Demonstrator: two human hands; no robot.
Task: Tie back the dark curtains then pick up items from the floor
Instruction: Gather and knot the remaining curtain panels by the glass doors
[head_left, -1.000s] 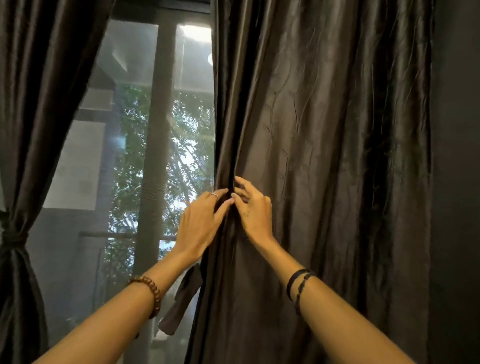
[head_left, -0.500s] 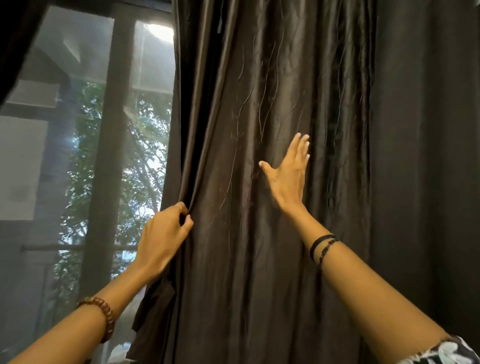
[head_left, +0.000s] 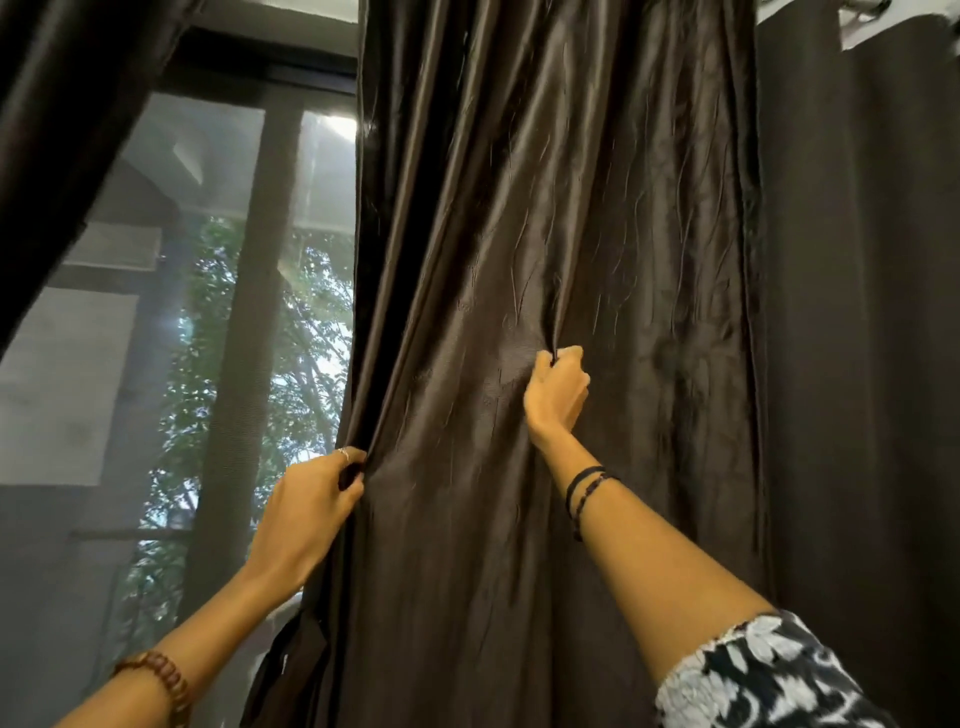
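1. A dark, glossy curtain (head_left: 545, 234) hangs full-length at centre frame, its creased fabric covering the right part of a window (head_left: 218, 332) through which green foliage shows.
2. A second dark curtain (head_left: 62, 130) slants across the upper left corner.
3. The person's left hand (head_left: 306, 512), a wooden bead bracelet (head_left: 161, 675) on its wrist, pinches the centre curtain's left edge between thumb and fingers.
4. The right hand (head_left: 557, 395), higher up and well apart from the left, is clenched around a gathered fold in the middle of the panel; black cords (head_left: 584, 491) circle its wrist.
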